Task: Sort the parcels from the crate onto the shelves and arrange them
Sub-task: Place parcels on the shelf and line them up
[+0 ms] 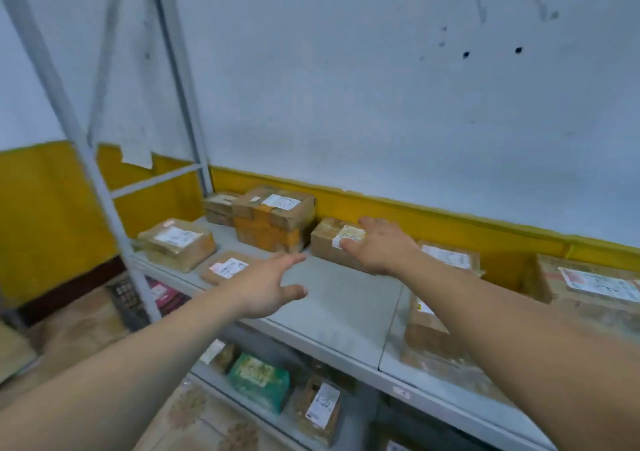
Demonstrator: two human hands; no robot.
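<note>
Several brown cardboard parcels with white labels lie on a grey metal shelf [332,298]. My right hand [381,246] rests with spread fingers on a small brown parcel [325,246] near the yellow wall band; its thumb lies over the label. My left hand [266,287] hovers open above the bare shelf, fingers pointing right, just right of a flat parcel [225,267]. A taller taped parcel [273,218] stands behind, a wrapped parcel [176,242] at the shelf's left end. No crate is in view.
More parcels sit to the right: one behind my right forearm [450,256], a large one [588,294], one at the front [426,332]. A lower shelf holds a green box [258,381] and a labelled parcel [320,409]. The grey upright post [104,201] stands at left.
</note>
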